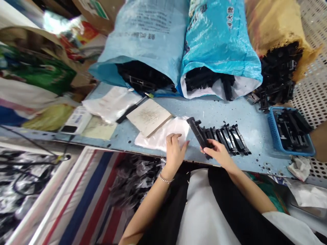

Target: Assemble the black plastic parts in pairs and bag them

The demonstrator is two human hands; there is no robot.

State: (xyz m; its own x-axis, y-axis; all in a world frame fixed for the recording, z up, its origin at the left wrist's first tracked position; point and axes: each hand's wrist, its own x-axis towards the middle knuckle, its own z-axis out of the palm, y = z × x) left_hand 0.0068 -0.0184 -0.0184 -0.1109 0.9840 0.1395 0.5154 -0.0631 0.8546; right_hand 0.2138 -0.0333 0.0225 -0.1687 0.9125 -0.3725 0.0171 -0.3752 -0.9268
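Note:
My right hand (217, 152) grips the near end of a long black plastic part (198, 131) that lies slanted on the blue table (217, 110). Just right of it, several like black parts (230, 137) lie side by side in a row. My left hand (174, 148) rests on a stack of clear plastic bags (163, 134), its fingers bent and pinching the top bag. A ring and a bracelet are on that hand.
Two blue sacks (153, 41) (219, 44) and a yellow sack (276, 30) full of black parts stand at the back. A blue basket (273, 131) of parts sits at right. A square pad (149, 116), papers and a white box (75, 120) lie at left.

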